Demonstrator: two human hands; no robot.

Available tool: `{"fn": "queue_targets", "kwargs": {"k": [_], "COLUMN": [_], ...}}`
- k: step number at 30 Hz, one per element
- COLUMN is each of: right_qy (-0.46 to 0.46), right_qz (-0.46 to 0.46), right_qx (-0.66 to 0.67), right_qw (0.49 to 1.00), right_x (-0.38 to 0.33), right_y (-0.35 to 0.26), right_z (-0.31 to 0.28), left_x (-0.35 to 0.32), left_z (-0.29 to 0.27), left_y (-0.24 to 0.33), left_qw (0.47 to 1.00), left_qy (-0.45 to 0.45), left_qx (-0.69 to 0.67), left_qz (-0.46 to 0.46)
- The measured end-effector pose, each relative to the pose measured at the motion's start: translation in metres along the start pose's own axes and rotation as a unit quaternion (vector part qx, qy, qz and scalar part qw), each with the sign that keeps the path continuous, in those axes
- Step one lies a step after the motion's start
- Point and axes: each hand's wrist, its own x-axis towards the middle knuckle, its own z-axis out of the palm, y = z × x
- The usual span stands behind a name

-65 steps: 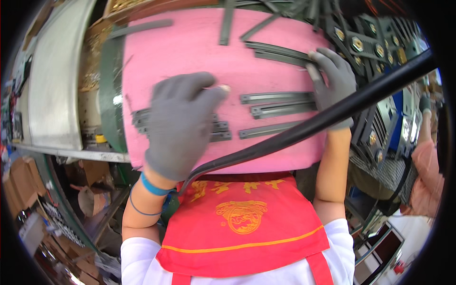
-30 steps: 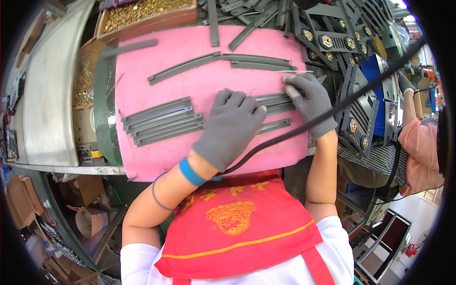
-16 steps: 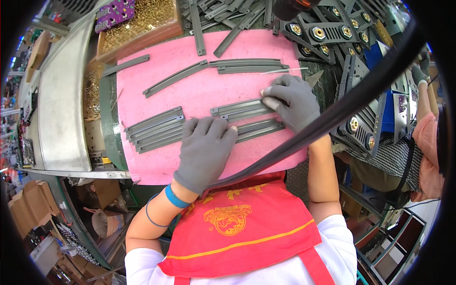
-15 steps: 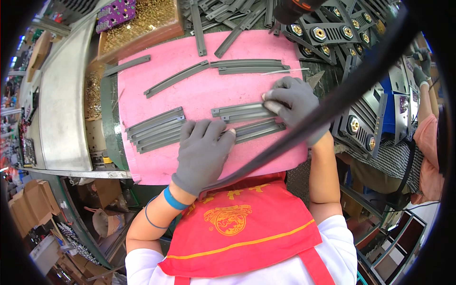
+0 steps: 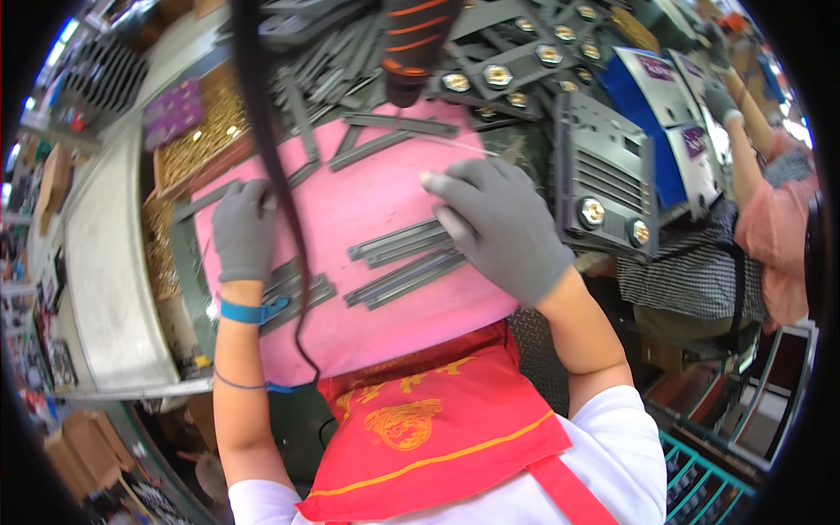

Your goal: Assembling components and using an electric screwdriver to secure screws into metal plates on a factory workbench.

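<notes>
My left hand (image 5: 245,232), in a grey glove, is at the left edge of the pink sheet (image 5: 346,197), beside the end of a grey metal strip (image 5: 206,201). Its fingers bend downward and blur, hiding whether they grip the strip. My right hand (image 5: 507,229), also gloved, hovers with thumb and forefinger apart and nothing visible between them. Just left of it lie a pair of grooved metal strips (image 5: 398,243) and a second pair of strips (image 5: 407,280) nearer me. More strips (image 5: 311,290) lie below my left hand, partly behind a dark cable (image 5: 284,188).
A power screwdriver (image 5: 411,48) with orange stripes hangs over the far edge. Loose strips (image 5: 328,74) pile up behind. Brackets with brass-coloured nuts (image 5: 499,77) and a slotted grey plate (image 5: 604,166) stand right. A tray of small brass parts (image 5: 214,118) is far left. A co-worker's arm (image 5: 744,149) shows right.
My left hand has moved from the near strips to the far left strip. My right hand has lifted off the strip pair it was touching. The view has shifted, bringing the screwdriver further in.
</notes>
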Motion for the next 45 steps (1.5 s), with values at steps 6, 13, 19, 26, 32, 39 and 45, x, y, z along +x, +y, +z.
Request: {"fn": "queue_targets", "kwargs": {"k": [6,13,19,26,32,39,45], "right_qy": [-0.042,-0.084,-0.015,-0.084,0.043,-0.112,-0.193], "right_qz": [0.198,0.133,-0.026,0.145,0.127,0.106,0.166], "right_qx": [-0.094,-0.050,-0.188,-0.066,-0.104,-0.156,-0.216], "right_qw": [0.975,0.986,0.982,0.984,0.985,0.976,0.942], "right_x": [-0.074,-0.072,0.053,0.121,0.132,0.166,0.181], "right_y": [0.042,0.064,0.130,0.202,0.245,0.237,0.203], "right_z": [-0.106,-0.126,-0.088,-0.082,-0.080,-0.051,-0.068], "left_x": [0.021,0.037,0.107,0.165,0.177,0.081,-0.011], "left_z": [-0.017,-0.026,0.026,0.071,0.027,-0.057,-0.131], "left_y": [0.043,0.134,0.190,0.259,0.257,0.199,0.131], "left_qw": [0.997,0.920,0.930,0.979,0.969,0.892,0.860], "left_qy": [0.042,-0.138,0.009,-0.148,-0.150,-0.202,-0.286], "left_qx": [-0.057,-0.349,-0.225,-0.058,-0.108,-0.265,-0.302], "left_qz": [-0.014,0.113,0.290,0.127,0.161,0.307,0.294]}}
